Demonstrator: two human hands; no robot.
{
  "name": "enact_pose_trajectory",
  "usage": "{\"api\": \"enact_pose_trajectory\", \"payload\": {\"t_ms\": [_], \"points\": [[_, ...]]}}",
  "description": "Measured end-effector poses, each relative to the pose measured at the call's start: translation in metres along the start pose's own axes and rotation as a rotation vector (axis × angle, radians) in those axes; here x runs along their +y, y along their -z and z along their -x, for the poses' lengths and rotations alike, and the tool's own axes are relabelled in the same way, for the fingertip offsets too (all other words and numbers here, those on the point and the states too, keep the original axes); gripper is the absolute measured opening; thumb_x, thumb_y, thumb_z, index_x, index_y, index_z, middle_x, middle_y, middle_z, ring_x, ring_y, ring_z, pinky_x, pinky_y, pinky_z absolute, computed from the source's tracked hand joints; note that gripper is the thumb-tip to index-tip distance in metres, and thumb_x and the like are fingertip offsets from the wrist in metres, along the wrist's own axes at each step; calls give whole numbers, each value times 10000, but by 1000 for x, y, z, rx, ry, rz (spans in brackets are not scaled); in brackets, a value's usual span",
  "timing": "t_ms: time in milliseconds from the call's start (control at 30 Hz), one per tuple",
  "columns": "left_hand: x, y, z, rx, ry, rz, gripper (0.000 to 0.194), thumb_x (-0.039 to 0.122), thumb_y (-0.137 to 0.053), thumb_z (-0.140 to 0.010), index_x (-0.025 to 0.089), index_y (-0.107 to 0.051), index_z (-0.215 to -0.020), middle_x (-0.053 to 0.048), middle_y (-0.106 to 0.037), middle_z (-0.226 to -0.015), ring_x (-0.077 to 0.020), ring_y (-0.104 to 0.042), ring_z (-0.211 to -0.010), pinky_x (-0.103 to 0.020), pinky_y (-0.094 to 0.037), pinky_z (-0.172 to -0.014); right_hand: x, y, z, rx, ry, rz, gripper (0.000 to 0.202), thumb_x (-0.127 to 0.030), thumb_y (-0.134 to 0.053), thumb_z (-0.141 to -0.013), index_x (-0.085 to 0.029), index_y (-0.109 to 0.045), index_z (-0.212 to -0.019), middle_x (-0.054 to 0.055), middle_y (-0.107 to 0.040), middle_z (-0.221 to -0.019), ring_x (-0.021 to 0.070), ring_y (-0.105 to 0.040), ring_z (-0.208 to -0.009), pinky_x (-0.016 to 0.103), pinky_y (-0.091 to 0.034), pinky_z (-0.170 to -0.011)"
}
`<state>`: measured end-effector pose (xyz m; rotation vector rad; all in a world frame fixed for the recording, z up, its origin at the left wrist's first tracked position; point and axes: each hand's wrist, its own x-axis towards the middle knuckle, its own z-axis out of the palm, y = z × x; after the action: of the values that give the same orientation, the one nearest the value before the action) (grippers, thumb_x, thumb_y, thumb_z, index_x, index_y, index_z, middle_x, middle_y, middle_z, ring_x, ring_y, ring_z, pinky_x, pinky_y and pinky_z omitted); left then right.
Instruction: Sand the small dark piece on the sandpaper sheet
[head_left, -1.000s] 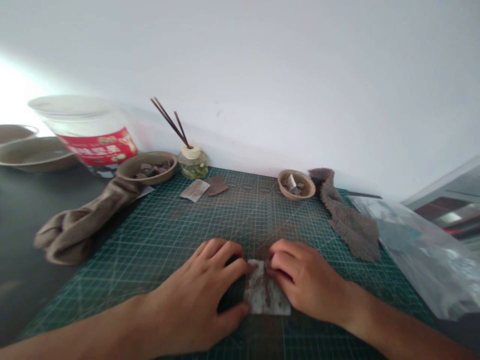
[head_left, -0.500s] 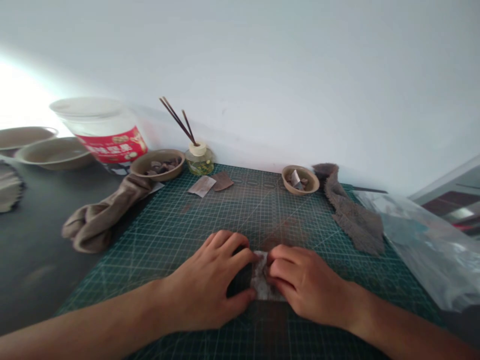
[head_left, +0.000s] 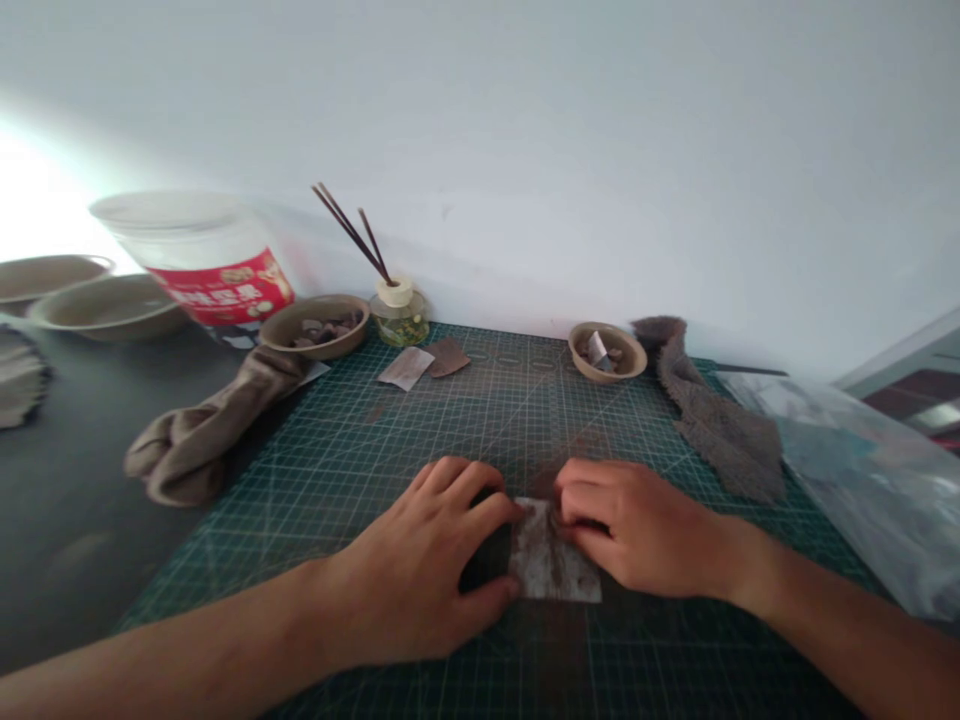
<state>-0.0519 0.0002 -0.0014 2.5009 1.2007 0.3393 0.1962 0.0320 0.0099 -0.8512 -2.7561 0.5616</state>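
A small whitish square sheet [head_left: 553,565] with brown smudges lies flat on the green cutting mat [head_left: 420,440]. At its left edge my left hand [head_left: 439,560] rests with thumb and forefinger spread apart, their tips pressing the edge down. My right hand [head_left: 637,525] is over the sheet's upper right side, fingers curled together with the tips against its surface. What is between those fingertips, if anything, is hidden. Reddish-brown dust marks the mat around the sheet.
Two similar squares, one pale [head_left: 407,368] and one brown [head_left: 448,357], lie farther back. Bowls of small pieces [head_left: 315,348] [head_left: 607,375], a reed diffuser [head_left: 399,315] and a lidded tub [head_left: 217,275] stand near the wall. Brown cloths [head_left: 202,440] [head_left: 720,435] and a plastic bag [head_left: 862,480] flank the mat.
My right hand has moved up and to the right over the sheet, uncovering its lower right corner. My left hand stays nearly in place at the left edge.
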Motion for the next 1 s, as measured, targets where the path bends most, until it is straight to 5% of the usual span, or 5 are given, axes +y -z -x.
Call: {"api": "enact_pose_trajectory", "payload": {"t_ms": [100,233,400,867,1000], "points": [[1,1,0,1,6,4,383,360,-691,-804,260,-613,-1165,-59,-559,-1196,-289,-488,-1110,-512,-418,-993,-4,1,1,-117,126,-49,85,-160,-617,-919,-205,-619,-847,-7,-640,-888,139,-596,-807,262,-429,-741],[1,2,-1,-7,3,-2,390,373,-687,-813,266,-610,-1180,-57,-558,-1204,-290,-487,-1114,-518,-411,-1004,-3,-1,-1,47,-7,-10,119,-144,-584,-936,-191,-610,-829,21,-625,-919,150,-586,-833,272,-434,-756],[3,5,-2,-20,10,13,418,381,-699,-811,267,-609,-1203,-63,-563,-1200,-295,-486,-1112,-532,-407,-1008,-2,3,-1,-121,75,-64,117,-146,-594,-927,-199,-597,-823,-8,-609,-884,132,-571,-787,258,-417,-718],[0,1,-1,-5,2,22,431,414,-709,-808,282,-601,-1204,-49,-557,-1207,-294,-476,-1113,-539,-407,-1007,-1,2,0,18,-65,-6,142,-130,-572,-939,-193,-562,-811,11,-614,-930,152,-582,-845,280,-412,-756],[1,2,0,-6,10,28,439,422,-711,-806,278,-602,-1205,-49,-551,-1220,-296,-472,-1118,-548,-401,-1018,-3,6,3,-136,64,-62,138,-171,-600,-937,-205,-563,-808,-16,-614,-890,132,-575,-792,263,-400,-713]]}}
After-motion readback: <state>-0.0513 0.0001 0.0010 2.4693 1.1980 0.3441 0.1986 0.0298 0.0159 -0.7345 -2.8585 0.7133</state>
